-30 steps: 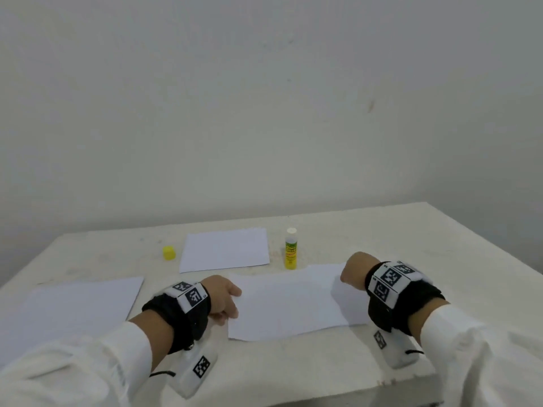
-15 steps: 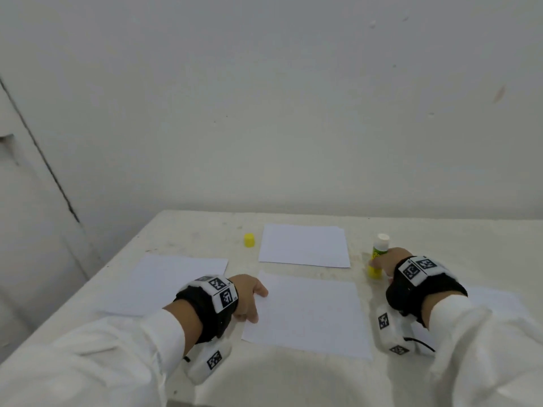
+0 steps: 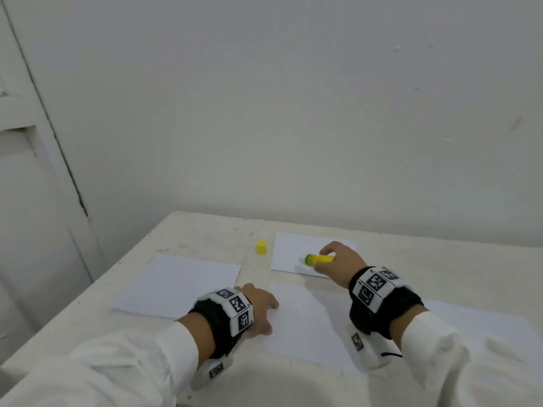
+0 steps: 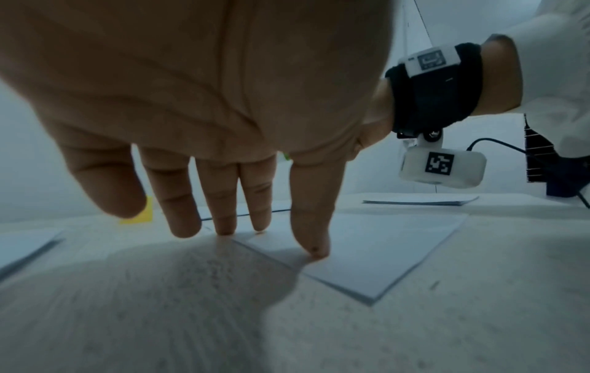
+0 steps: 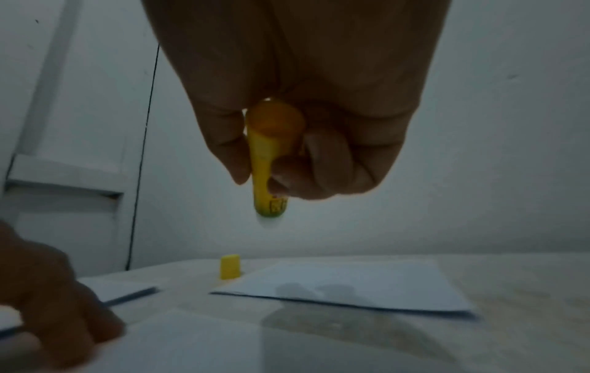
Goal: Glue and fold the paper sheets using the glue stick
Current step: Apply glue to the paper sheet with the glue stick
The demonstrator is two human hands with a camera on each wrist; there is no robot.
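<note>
The left hand (image 3: 258,309) lies flat, straight fingers pinning the left edge of the near sheet (image 3: 311,324); keep that pressure while gluing. The loose cap (image 3: 261,247) stands beyond. The right hand (image 3: 338,261) grips the uncapped glue stick (image 3: 318,258) above the far sheet (image 3: 289,254). Bring it back, stroking evenly. The left wrist view alone shows the fingertips (image 4: 316,252) touching paper.

white table (image 3: 440,259), pale wall (image 3: 293,113), door frame (image 3: 44,171)
</note>
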